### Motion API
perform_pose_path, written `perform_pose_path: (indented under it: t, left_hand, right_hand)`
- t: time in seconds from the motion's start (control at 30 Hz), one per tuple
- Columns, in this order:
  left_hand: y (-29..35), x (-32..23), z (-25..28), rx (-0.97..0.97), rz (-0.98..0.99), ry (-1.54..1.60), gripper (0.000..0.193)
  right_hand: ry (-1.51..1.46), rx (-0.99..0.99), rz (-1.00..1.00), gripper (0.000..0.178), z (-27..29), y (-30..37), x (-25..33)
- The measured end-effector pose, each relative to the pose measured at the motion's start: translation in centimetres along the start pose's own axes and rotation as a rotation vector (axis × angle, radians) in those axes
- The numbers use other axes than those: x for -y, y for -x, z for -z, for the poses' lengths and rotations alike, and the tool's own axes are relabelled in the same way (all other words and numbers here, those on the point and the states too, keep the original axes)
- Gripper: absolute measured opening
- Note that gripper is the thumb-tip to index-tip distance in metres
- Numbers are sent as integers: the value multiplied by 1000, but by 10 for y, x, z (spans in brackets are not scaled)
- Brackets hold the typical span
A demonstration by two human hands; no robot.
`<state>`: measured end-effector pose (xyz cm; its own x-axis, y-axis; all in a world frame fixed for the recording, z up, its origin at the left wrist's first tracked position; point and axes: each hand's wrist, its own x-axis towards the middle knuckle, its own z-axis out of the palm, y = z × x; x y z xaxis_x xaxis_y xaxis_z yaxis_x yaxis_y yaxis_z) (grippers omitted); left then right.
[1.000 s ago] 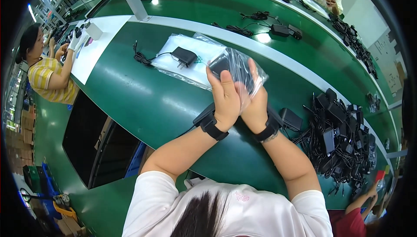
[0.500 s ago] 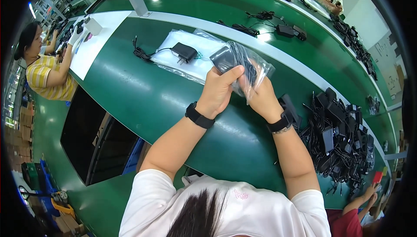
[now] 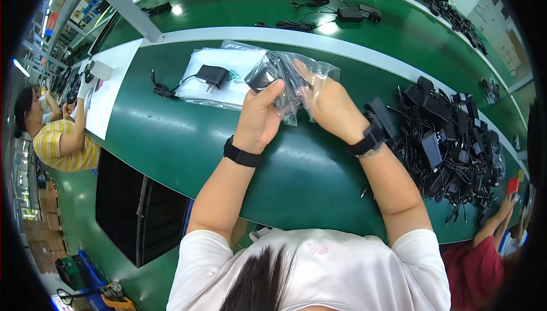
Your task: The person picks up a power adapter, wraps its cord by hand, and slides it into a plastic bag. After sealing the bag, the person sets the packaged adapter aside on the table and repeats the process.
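Observation:
A black power adapter [image 3: 260, 77] with a coiled cable sits inside a clear plastic bag [image 3: 326, 70]. My left hand [image 3: 262, 114] is closed on the bagged adapter, its thumb pressed on top. From the other side, my right hand [image 3: 333, 106] grips the bag near its right end; some of its fingers are behind the crinkled film. Just left of my hands, another black adapter [image 3: 213, 75] with its plug prongs showing rests on a flat pile of clear bags [image 3: 239, 60] with white beneath. Its cable [image 3: 162, 87] trails off to the left.
A large heap of black adapters and cables [image 3: 436, 145] lies on the green table [image 3: 307, 174] at right. Beyond a pale ledge [image 3: 228, 33], more adapters [image 3: 350, 13] lie on a green surface. A co-worker in a striped shirt [image 3: 65, 143] works at far left; a red sleeve [image 3: 476, 271] shows lower right.
My view has turned, shifting the scene. My right hand has turned more palm-down over the bag, its fingers now further along it. The left hand keeps its hold on the bagged adapter.

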<state>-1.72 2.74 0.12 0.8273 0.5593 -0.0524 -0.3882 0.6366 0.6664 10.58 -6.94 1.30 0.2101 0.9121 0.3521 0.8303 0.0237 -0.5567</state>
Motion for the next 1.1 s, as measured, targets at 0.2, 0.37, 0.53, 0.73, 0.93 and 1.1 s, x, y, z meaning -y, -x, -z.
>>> perform_pose_path:
  t: [0.2,0.37,0.53,0.73,0.93,1.1]
  left_hand:
    - [1,1,3,28,18,129,29]
    - [2,2,5,-34,31,135,27]
    - [0,-1,9,-149,-112,-121,28]
    - [-7,-23,17,-207,-69,97,22]
    - [-7,-12,14,-227,-206,43,20]
    - [2,-15,7,-181,-122,129,23]
  right_hand:
    - [31,-190,100,60,-30,5,-7]
    - [-32,-85,93,66,-31,9,-6]
    - [150,60,84,70,-19,7,13]
    - [10,-129,-43,73,6,-1,0]
    - [-877,-110,-217,42,-20,3,3]
    - [-1102,-314,-326,11,0,-5,5]
